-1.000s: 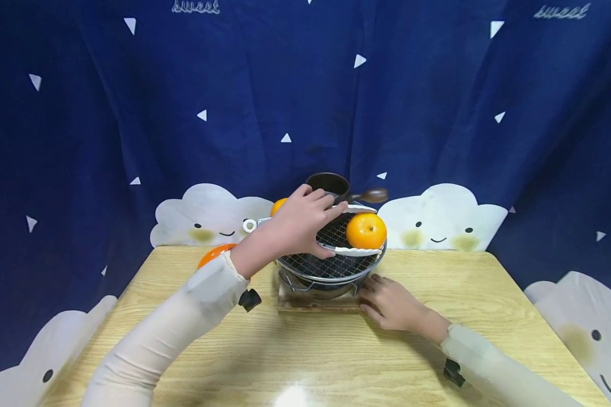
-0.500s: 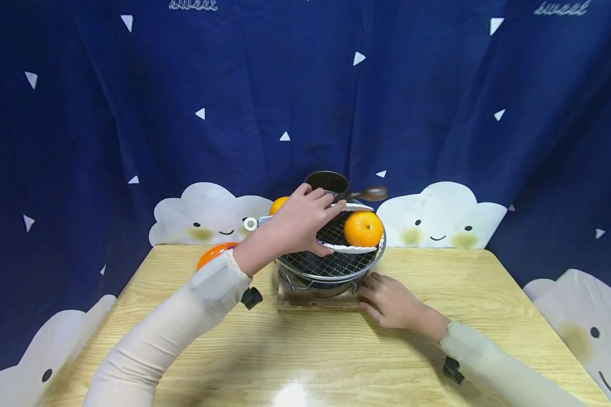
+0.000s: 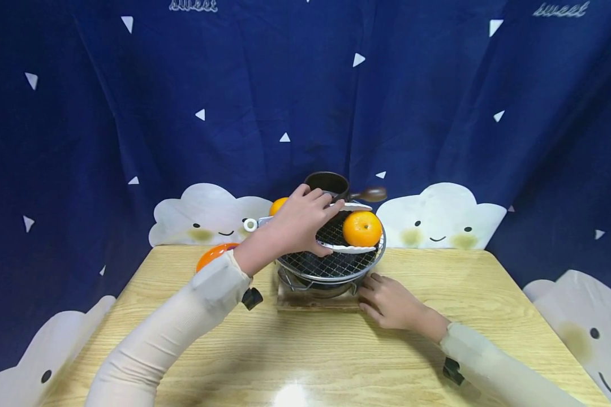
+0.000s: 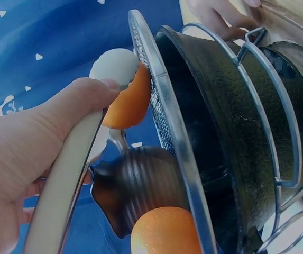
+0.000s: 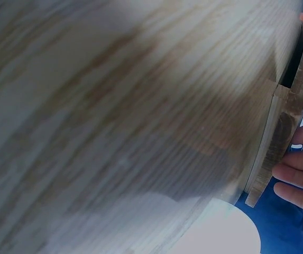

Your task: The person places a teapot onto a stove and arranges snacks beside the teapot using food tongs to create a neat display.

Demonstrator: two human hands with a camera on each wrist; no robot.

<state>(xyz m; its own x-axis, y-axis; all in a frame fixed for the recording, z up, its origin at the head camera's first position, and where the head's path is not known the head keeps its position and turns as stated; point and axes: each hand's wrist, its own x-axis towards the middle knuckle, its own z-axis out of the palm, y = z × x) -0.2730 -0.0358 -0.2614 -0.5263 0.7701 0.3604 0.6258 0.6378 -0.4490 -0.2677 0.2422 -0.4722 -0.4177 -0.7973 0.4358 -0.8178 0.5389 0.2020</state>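
My left hand [image 3: 305,220] grips a pair of tongs [image 4: 69,182] with white scalloped ends. In the head view those ends lie along the far and near sides of an orange [image 3: 362,229], which sits on the right part of the round wire grate [image 3: 336,265]. A second orange [image 4: 164,233], at the grate's left, is partly behind my left hand in the head view. Under the grate, the dark grill bowl [image 4: 220,132] stands on a wooden board [image 3: 315,304]. My right hand [image 3: 391,302] holds the board's right end, with its fingers bent at the edge.
A small dark pot [image 3: 328,182] with a wooden handle [image 3: 374,194] stands at the grill's back. An orange dish [image 3: 215,255], partly hidden by my left arm, lies left of the grill. A blue curtain [image 3: 305,85] rises behind the table [image 3: 265,356].
The tongs and the orange between their ends have shifted slightly left on the grate. My right hand stays at the board's end.
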